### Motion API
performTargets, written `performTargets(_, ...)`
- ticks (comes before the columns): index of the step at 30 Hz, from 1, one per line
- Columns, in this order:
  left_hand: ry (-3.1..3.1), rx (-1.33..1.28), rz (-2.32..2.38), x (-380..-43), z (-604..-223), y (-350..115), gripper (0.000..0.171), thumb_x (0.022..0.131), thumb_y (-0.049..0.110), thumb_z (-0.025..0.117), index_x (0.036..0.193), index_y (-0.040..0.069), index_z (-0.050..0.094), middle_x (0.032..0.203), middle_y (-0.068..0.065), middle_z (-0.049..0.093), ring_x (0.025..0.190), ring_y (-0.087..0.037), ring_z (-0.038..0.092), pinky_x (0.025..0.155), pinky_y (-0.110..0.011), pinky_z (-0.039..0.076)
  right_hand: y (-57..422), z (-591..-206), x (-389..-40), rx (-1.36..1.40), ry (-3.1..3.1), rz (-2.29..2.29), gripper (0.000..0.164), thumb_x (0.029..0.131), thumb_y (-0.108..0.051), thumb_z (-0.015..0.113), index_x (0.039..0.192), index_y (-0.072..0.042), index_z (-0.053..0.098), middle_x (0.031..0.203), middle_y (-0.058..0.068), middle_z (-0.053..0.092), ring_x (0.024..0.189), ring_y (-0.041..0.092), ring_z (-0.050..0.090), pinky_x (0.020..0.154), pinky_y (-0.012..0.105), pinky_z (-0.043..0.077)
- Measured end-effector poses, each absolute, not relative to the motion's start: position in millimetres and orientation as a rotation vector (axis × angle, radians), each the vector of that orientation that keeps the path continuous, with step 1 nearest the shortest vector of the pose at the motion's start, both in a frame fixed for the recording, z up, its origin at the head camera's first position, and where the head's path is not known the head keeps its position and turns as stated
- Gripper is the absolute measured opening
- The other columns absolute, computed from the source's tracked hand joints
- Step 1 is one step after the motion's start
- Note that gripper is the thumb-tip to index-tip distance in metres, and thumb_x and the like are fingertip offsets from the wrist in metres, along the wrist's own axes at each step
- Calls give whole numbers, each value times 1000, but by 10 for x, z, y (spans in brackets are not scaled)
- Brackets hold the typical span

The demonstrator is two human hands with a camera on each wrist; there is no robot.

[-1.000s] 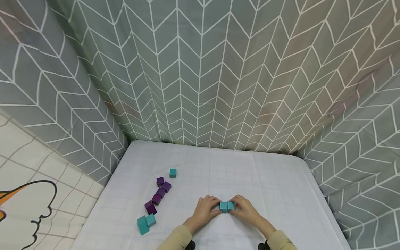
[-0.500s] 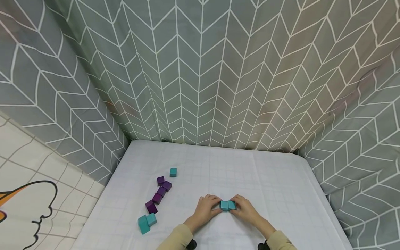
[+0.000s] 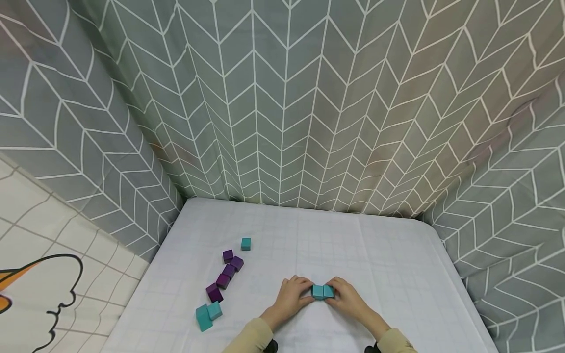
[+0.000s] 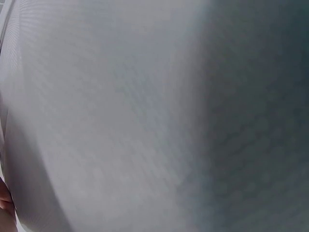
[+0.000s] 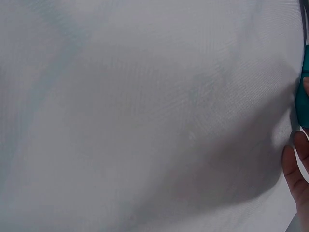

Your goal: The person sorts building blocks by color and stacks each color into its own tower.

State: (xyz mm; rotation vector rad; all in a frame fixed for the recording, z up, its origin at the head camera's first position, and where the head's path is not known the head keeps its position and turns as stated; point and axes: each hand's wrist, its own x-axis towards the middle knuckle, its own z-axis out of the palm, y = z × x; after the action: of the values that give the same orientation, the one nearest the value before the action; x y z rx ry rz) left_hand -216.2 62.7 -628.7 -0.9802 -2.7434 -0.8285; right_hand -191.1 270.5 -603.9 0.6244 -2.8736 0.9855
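Note:
Two teal cubes sit side by side, faces together, at the front middle of the table in the head view. My left hand (image 3: 288, 299) pinches the left teal cube (image 3: 317, 292) between thumb and fingers. From the other side, the thumb and fingers of my right hand (image 3: 349, 297) grip the right teal cube (image 3: 328, 291). The right wrist view catches teal block surface (image 5: 302, 104) at its right edge, above some fingers (image 5: 292, 169). Only a sliver of fingers (image 4: 6, 205) shows at the lower left of the left wrist view.
Left of the hands, several purple cubes (image 3: 228, 271) form a slanting, uneven line on the white-covered table (image 3: 375, 250). Two teal cubes (image 3: 204, 317) touch at its near end, and a single teal cube (image 3: 245, 244) lies beyond its far end. Patterned curtains (image 3: 282, 108) surround the table.

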Motion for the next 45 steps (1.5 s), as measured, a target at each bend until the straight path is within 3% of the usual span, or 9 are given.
performTargets(6,-2734,-985,-817,-2192,-6288,618,38,78,45,60,108,22,63,103,14,58,92,-5,49,65,-22,27,2707,-6012,-1940,656,-2888,984,31,70,-15,75,95,-7,59,90,-6,54,75,7,48,65,21,41)
performTargets(12,-2727,-1001,-794,-2223,-6254,619,37,77,43,62,107,22,63,103,13,58,91,-6,49,65,-23,28,2777,-5921,-1997,723,-2918,951,49,68,-31,75,104,-3,58,95,-3,54,80,9,49,70,24,43)
performTargets(22,-2734,-1007,-793,-2270,-6261,633,37,77,42,63,108,23,62,103,13,58,91,-5,49,64,-22,28,2852,-5490,-2358,703,-2920,887,61,67,-44,72,107,0,57,96,9,56,77,22,50,63,25,41)
performTargets(29,-2739,-1038,-812,-2262,-6300,626,37,77,42,63,109,22,62,103,12,58,90,-5,49,64,-22,28,2709,-5230,-2730,708,-2832,866,52,68,-35,75,106,-4,58,96,8,56,77,24,52,60,24,41)
performTargets(35,-2754,-1034,-822,-2232,-6325,617,37,77,43,62,109,23,62,103,14,58,89,-4,48,64,-22,26,2434,-5073,-3030,727,-2760,932,52,69,-39,73,108,-8,58,97,4,56,76,17,51,59,23,41)
performTargets(45,-2680,-1117,-805,-2157,-6369,702,34,76,41,64,106,23,63,101,13,59,88,-4,48,61,-20,25,1900,-5138,-3319,842,-2675,1026,45,71,-31,73,106,-7,59,96,9,57,77,22,53,62,24,42)
